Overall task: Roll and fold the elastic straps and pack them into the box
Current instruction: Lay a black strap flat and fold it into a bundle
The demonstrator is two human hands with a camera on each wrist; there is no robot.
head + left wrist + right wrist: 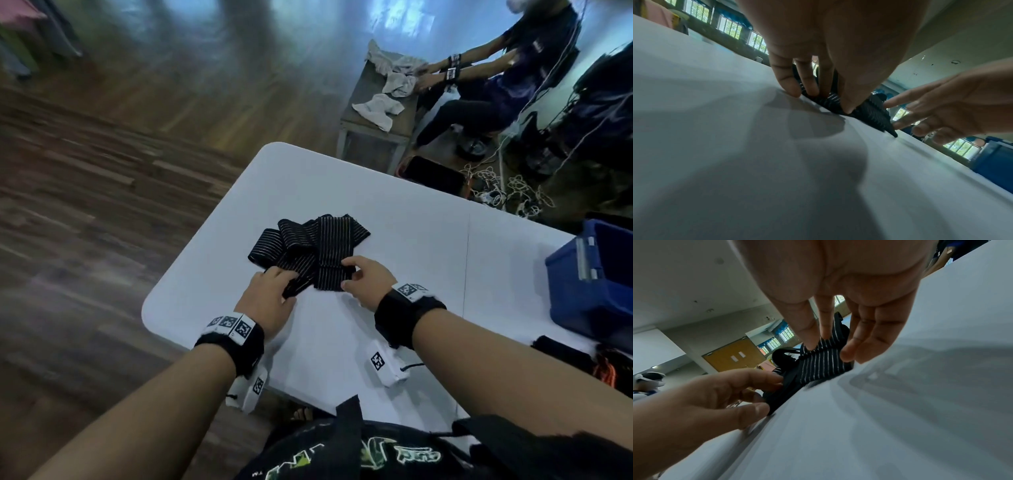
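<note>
Several black elastic straps (315, 246) with thin white stripes lie in a loose overlapping pile near the middle of the white table (394, 212). My left hand (286, 286) grips the near end of the left strap, thumb and fingers pinching it against the table (824, 100). My right hand (347, 274) pinches the near edge of the neighbouring strap (822, 368) between thumb and forefinger (824, 345). The two hands sit side by side, a few centimetres apart. A blue box (582, 284) stands at the table's right edge, with its inside hidden.
A dark bundle (561, 346) and something orange lie on the table below the blue box. Beyond the table, another person sits at a brown table (376, 113) with grey cloths. Tangled cables (507, 188) lie on the floor. The table's left edge is close to my left hand.
</note>
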